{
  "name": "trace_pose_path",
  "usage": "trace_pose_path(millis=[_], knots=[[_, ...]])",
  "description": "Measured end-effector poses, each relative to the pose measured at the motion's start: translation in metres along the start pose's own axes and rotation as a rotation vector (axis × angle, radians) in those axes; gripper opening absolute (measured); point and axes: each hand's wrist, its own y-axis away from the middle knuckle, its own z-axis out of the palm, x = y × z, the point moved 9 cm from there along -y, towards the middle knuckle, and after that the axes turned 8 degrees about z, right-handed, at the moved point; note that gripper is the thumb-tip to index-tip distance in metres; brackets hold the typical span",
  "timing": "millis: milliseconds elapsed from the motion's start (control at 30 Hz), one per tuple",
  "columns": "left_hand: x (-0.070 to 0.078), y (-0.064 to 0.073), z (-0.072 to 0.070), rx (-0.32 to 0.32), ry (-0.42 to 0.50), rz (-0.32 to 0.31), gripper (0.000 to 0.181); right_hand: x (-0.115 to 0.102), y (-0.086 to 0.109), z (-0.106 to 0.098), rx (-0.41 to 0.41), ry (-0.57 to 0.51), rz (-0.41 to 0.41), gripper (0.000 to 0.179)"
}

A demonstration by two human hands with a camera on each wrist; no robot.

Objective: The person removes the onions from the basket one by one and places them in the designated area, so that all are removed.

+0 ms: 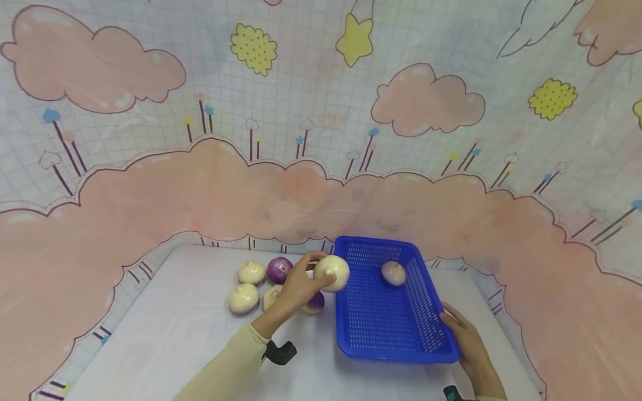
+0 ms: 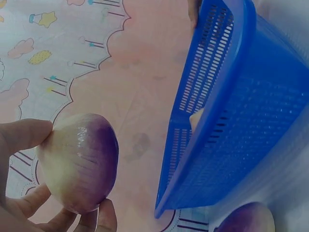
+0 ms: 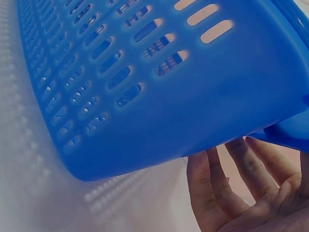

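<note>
My left hand (image 1: pixel 297 289) holds a white and purple turnip (image 1: pixel 337 273) between thumb and fingers, just above the left rim of a blue plastic basket (image 1: pixel 371 317). In the left wrist view, this turnip (image 2: pixel 79 164) shows a pale side and a purple side. One pale turnip (image 1: pixel 393 274) lies inside the basket near its far end. At the basket's right side, my right hand (image 1: pixel 470 342) grips the rim, thumb on top. The right wrist view has its fingers (image 3: pixel 251 166) against the rim from outside.
Several turnips sit on the white table left of the basket: pale ones (image 1: pixel 243 298) and purple ones (image 1: pixel 279 270), some partly hidden behind my left hand. A patterned cloth (image 1: pixel 281 200) with clouds and stars hangs behind the table.
</note>
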Motion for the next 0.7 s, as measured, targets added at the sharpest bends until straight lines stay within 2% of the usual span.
trace_pose_path(millis=[400, 533, 700], knots=[[-0.008, 0.005, -0.035, 0.053, 0.018, -0.035, 0.051, -0.001, -0.001, 0.001, -0.016, -0.013, -0.017, 0.076], [-0.013, 0.005, -0.051, 0.084, -0.008, -0.028, 0.049, -0.001, -0.001, 0.001, -0.013, -0.014, -0.018, 0.075], [-0.023, 0.008, -0.067, 0.086, 0.004, -0.065, 0.055, -0.001, -0.001, 0.000, -0.006, -0.008, -0.024, 0.075]])
